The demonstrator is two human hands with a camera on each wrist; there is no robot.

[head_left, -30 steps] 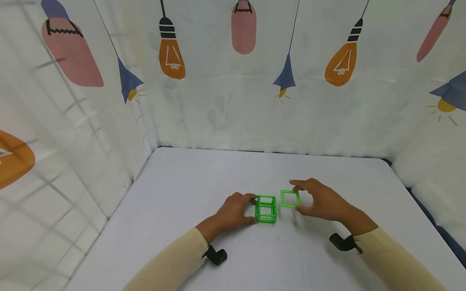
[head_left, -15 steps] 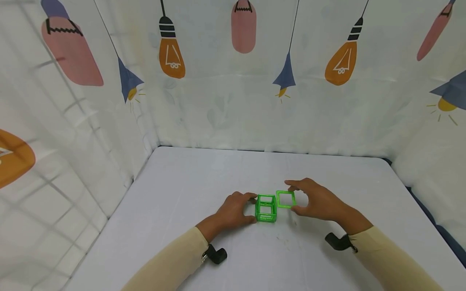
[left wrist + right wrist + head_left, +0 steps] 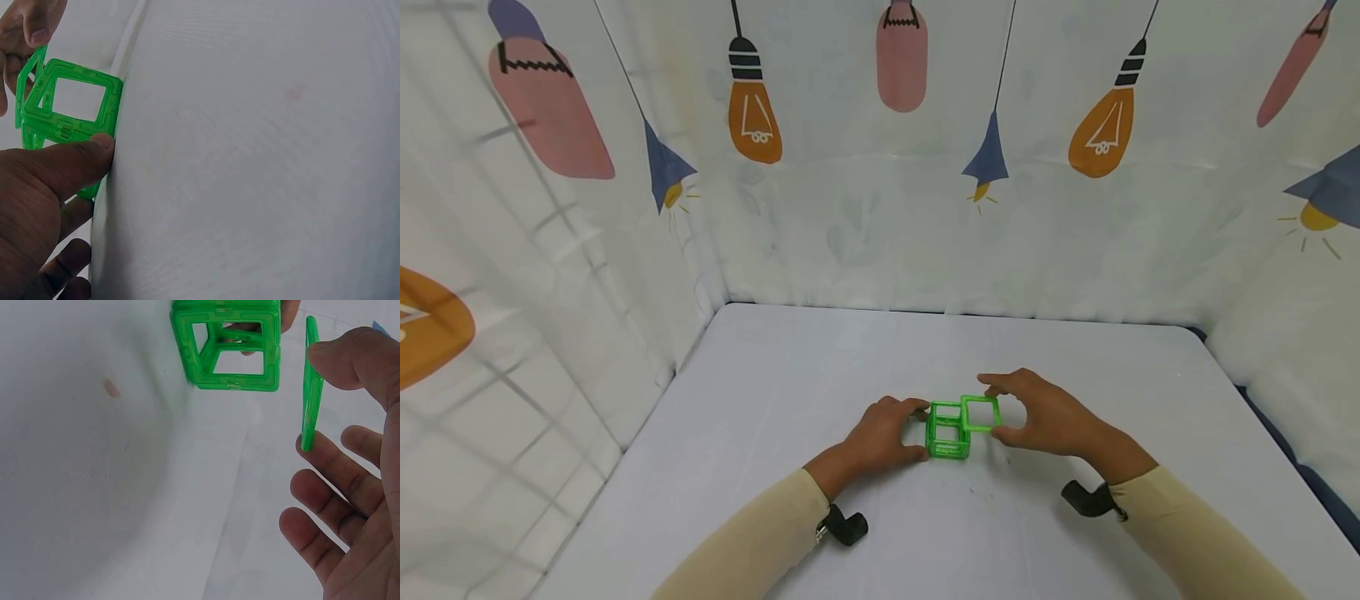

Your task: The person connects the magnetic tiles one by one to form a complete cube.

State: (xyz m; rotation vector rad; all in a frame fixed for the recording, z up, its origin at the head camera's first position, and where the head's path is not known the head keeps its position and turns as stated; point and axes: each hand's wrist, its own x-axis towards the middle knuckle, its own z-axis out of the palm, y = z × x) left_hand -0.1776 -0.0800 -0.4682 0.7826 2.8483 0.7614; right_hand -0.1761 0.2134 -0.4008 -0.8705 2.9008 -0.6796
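Several green square magnetic tiles form an open-framed box (image 3: 949,451) on the white table. My left hand (image 3: 880,435) holds the box from its left side, thumb at the near edge and a finger at the far edge. In the left wrist view the thumb presses the box frame (image 3: 69,128). A single green magnetic tile (image 3: 981,429) is pinched by my right hand (image 3: 1051,414) between thumb and fingertips. From the head this tile overlaps the box's upper right corner. The right wrist view shows a gap between the tile (image 3: 310,381) and the box.
The white table (image 3: 820,358) has a wall of printed white cloth (image 3: 850,233) behind it and at both sides. A black wrist camera (image 3: 847,529) sits below the left hand, and another wrist camera (image 3: 1086,498) below the right.
My right hand has moved left with the tile, from a gap beside the box to overlapping its corner in the head view. The left hand and the box stay in place.
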